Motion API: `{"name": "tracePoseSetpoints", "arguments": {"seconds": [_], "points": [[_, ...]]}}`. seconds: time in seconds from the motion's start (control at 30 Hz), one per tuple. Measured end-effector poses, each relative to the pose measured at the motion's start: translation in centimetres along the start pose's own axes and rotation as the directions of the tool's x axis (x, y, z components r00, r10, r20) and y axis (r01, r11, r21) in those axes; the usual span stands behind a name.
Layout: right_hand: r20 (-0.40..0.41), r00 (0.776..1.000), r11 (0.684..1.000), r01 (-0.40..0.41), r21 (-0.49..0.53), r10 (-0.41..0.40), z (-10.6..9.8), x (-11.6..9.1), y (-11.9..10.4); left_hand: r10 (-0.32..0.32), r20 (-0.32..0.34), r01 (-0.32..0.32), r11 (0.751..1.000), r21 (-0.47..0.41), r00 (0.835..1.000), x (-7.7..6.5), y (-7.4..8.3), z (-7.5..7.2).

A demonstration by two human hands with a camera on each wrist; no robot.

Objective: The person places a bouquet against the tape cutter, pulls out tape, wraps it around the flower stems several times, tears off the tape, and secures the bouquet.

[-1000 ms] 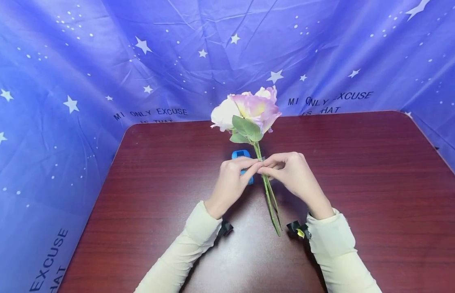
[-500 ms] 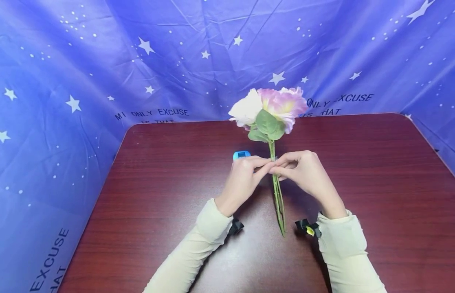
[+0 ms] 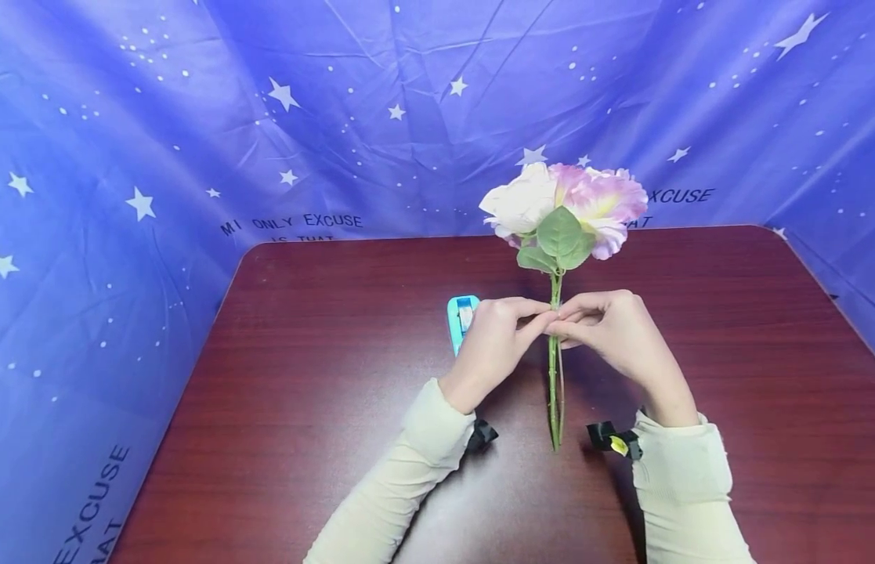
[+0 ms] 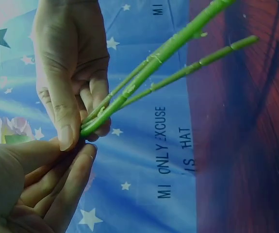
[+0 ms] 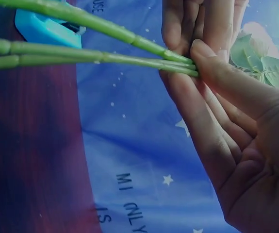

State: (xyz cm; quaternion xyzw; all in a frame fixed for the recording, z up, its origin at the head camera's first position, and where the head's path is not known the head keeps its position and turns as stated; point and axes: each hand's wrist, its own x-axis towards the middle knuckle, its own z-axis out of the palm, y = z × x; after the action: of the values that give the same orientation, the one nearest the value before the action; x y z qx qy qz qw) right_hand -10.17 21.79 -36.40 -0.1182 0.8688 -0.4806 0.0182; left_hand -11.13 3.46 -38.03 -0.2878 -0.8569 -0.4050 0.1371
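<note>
A small bunch of flowers point(image 3: 598, 196), white and pink-purple with green leaves, stands nearly upright between both hands in the head view. Thumb and fingers of my left hand point(image 3: 488, 345) pinch the green stems point(image 3: 553, 384) from the left, below the leaves. From the right, my right hand point(image 3: 620, 337) pinches them at the same spot, its fingertips meeting the left ones. A small shiny patch, perhaps clear tape, shows on the stems there. Both wrist views show the separate stem ends point(image 4: 178, 41) spreading out below the fingers; the fingertips partly hide the gripped part.
A blue tape dispenser point(image 3: 454, 323) lies on the dark red wooden table point(image 3: 324, 329), partly covered by the left hand in the head view. Behind the table hangs a blue curtain point(image 3: 381, 157) with white stars. Dark wrist mounts point(image 3: 605, 435) sit below the cuffs.
Both hands and the flowers have moved right together. The stems have swung from slanted to nearly upright, and the left hand covers a different part of the tape dispenser. Both pinches hold throughout.
</note>
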Motion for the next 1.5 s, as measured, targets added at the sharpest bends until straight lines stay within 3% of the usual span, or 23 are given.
{"name": "tracePoseSetpoints", "arguments": {"seconds": [0.33,0.67,1.03,1.5], "points": [[-0.048,0.999,0.99,-0.028,-0.136,0.022,-0.9,-0.1,0.3,-0.045,0.04,0.044,0.999,0.017,0.998,1.1,0.3,1.5],[-0.024,0.995,0.977,-0.103,-0.186,0.101,-2.4,-0.5,1.0,-0.09,0.088,0.088,0.996,0.026,0.992,1.9,0.2,3.5],[0.03,0.986,0.966,-0.155,-0.207,0.164,-3.1,-0.7,2.2,-0.147,0.124,0.159,0.984,-0.086,0.981,1.5,0.2,5.2],[0.026,0.976,0.925,-0.195,-0.328,0.215,-3.9,-0.8,3.2,-0.16,0.198,0.172,0.984,-0.041,0.967,2.5,0.2,7.8]]}}
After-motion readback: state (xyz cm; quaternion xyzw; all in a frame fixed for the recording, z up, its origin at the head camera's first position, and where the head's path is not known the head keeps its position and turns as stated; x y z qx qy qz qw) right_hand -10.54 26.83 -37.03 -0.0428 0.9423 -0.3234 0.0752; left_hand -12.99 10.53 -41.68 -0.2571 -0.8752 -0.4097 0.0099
